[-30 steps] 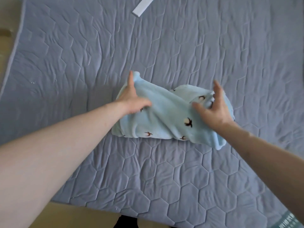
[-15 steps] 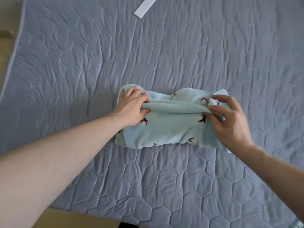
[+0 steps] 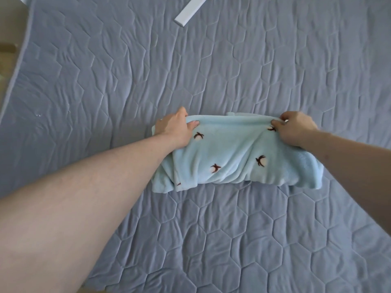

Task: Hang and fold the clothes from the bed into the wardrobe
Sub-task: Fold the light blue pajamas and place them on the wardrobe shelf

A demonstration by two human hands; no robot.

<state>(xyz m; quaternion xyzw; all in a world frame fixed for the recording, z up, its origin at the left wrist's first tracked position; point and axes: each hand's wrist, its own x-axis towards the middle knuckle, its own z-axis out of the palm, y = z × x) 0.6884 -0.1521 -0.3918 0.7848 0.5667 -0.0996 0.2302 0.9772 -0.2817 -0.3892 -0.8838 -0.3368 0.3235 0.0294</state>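
I've just carried the pale-blue fleece garment's (image 3: 230,157) near layer over to its far edge — my left hand (image 3: 175,130) and right hand (image 3: 295,129) each pinching a top corner — so it lies folded on the bed (image 3: 105,70), nearly wardrobe-ready.

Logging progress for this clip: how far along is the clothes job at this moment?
Done: the light blue fleece garment is already folded into a compact bundle on the grey quilted bed cover. In hand: the left hand and right hand grip its far edge. Left: getting it to the wardrobe, which is out of view.
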